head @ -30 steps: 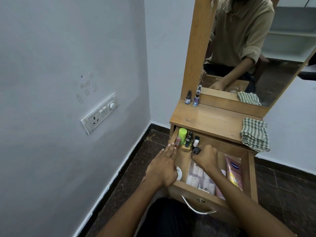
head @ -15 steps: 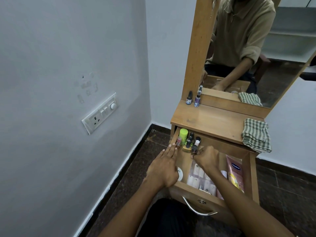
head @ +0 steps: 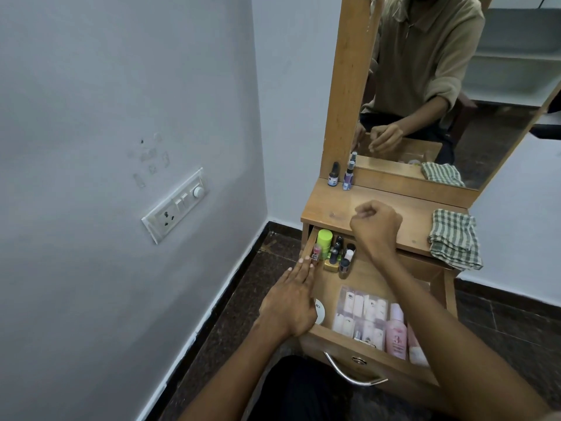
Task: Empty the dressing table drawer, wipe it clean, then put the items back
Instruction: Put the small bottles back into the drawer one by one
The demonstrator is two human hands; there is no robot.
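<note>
We have one head-worn view, looking forward and down from close above the open drawer [head: 376,302], with the mirror [head: 455,86] facing us.

A white switch panel [head: 175,205] is set in the grey wall [head: 106,117].
</note>
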